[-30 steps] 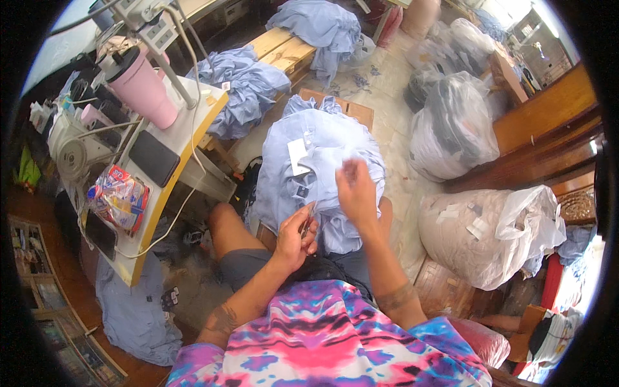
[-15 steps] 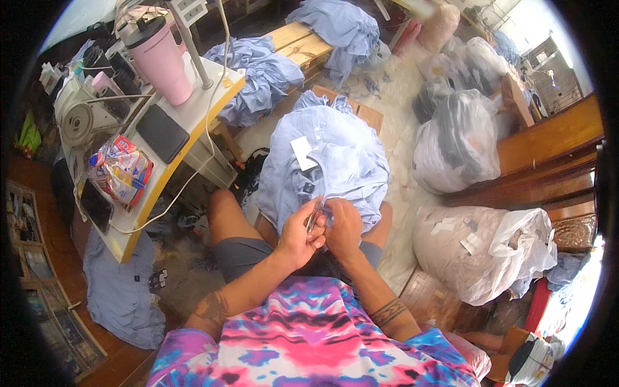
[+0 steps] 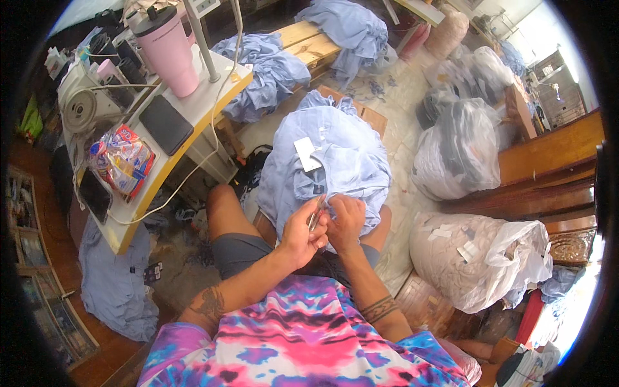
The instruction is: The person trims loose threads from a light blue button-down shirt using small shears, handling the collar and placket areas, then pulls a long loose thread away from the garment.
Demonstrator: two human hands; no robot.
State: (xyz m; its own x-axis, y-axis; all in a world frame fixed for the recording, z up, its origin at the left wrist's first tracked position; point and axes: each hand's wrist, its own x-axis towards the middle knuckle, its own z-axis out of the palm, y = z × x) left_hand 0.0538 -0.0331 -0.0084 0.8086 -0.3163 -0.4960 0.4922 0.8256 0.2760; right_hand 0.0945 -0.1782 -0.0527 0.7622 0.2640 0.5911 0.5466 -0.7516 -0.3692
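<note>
A heap of light blue garments point(image 3: 348, 151) rests on my lap, with a white paper tag point(image 3: 306, 153) and a small dark label point(image 3: 318, 189) at a neckline on top. My left hand point(image 3: 300, 233) is closed around slim metal thread snips point(image 3: 316, 213), their tip pointing away from me at the near edge of the cloth. Right beside it, my right hand point(image 3: 347, 218) pinches the garment's near edge, fingers bent. The two hands almost touch. What lies between the fingertips is too small to make out.
On the left, a white table point(image 3: 222, 97) carries a pink tumbler point(image 3: 171, 58), a phone point(image 3: 166, 124) and a plastic packet point(image 3: 122, 158). More blue garments lie on a wooden bench point(image 3: 306, 42) ahead. Stuffed plastic bags point(image 3: 458, 151) line the right side.
The view has shifted slightly. Both hands stay together at the garment's near edge; the right fingers have spread a little, and the dark label lies flatter and shows more.
</note>
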